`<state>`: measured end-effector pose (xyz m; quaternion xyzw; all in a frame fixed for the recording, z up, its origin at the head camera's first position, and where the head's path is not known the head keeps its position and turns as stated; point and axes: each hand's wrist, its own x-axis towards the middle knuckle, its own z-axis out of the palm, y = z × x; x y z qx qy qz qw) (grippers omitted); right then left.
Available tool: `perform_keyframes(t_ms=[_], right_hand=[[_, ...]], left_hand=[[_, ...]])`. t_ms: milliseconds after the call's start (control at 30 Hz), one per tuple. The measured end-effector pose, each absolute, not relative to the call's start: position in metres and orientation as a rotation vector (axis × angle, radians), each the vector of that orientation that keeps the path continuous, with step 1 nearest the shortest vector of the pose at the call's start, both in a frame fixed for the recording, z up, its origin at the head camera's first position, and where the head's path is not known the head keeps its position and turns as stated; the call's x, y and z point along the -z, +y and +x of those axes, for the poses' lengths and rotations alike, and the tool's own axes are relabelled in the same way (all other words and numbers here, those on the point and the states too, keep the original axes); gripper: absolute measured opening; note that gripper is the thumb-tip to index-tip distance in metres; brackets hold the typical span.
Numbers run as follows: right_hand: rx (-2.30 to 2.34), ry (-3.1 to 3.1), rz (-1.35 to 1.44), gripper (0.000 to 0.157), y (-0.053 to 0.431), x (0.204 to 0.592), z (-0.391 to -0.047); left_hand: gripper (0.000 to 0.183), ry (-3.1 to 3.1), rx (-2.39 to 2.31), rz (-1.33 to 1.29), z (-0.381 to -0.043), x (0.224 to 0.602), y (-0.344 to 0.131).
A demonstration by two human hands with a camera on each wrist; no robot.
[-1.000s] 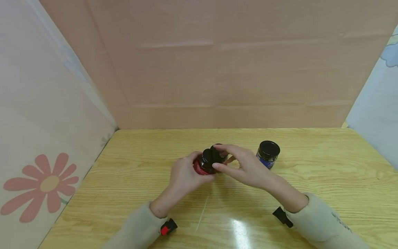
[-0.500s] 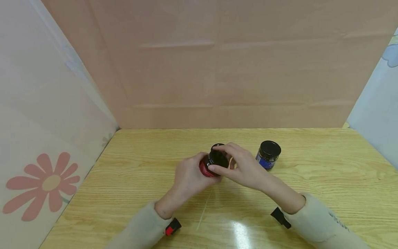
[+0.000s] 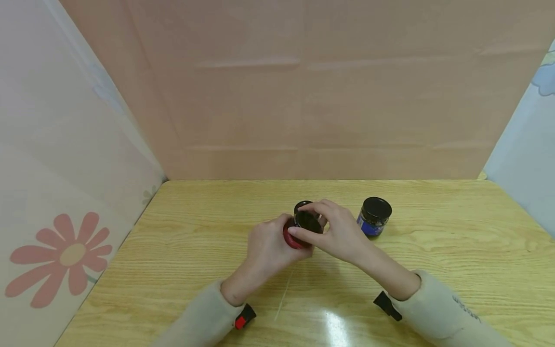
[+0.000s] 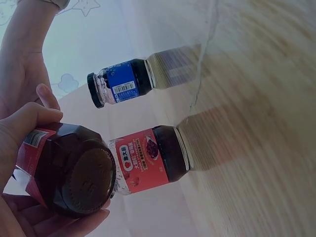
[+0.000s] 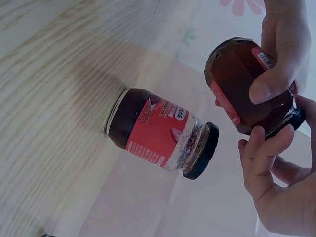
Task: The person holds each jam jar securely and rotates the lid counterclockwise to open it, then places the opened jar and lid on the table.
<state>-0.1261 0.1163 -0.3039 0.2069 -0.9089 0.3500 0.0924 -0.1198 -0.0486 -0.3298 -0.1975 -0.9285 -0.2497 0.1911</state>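
My left hand [image 3: 270,243] grips a glass jar [image 5: 242,79] of dark contents with a red label, raised over the table and tilted. Its faceted base [image 4: 91,173] faces the left wrist camera. My right hand [image 3: 340,233] has its thumb and fingers around the jar's black lid [image 3: 309,221], partly hiding it. Close behind the hands, a second red-labelled jar [image 5: 155,131] stands upright on the table with its black lid on. To the right stands a blue-labelled jar [image 3: 374,219], also upright with a black lid.
The wooden table [image 3: 208,207] carries the standing jars. A plain pinkish-brown panel [image 3: 303,106] rises along its back edge. A pale wall with a flower print [image 3: 71,255] borders the left side, and another pale wall [image 3: 529,144] the right.
My left hand has shifted slightly right with the held jar, bringing its lid in under my right fingers. The right forearm has moved a little left. The standing jars stay in place.
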Motion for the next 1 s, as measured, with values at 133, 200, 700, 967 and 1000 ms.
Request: perform_keyframes(t_ms=[133, 200, 700, 967, 1000], right_hand=[[-1.062, -2.673, 0.62, 0.046, 0.116, 0.305, -0.127], [-1.095, -2.644, 0.633, 0.045, 0.116, 0.306, -0.128], [-1.346, -2.575, 0.659, 0.037, 0.117, 0.314, -0.128], [-1.385, -2.522, 0.686, 0.035, 0.117, 0.315, -0.128], [-1.393, -2.514, 0.692, 0.035, 0.117, 0.315, -0.128]], left_hand=[[0.033, -2.599, 0.7, -0.55, -0.12, 0.33, -0.047], [0.033, -2.588, 0.706, -0.551, -0.12, 0.33, -0.047], [0.032, -2.574, 0.791, -0.631, -0.117, 0.328, -0.048], [0.031, -2.582, 0.964, -0.665, -0.118, 0.328, -0.049], [0.031, -2.587, 1.002, -0.665, -0.119, 0.328, -0.05]])
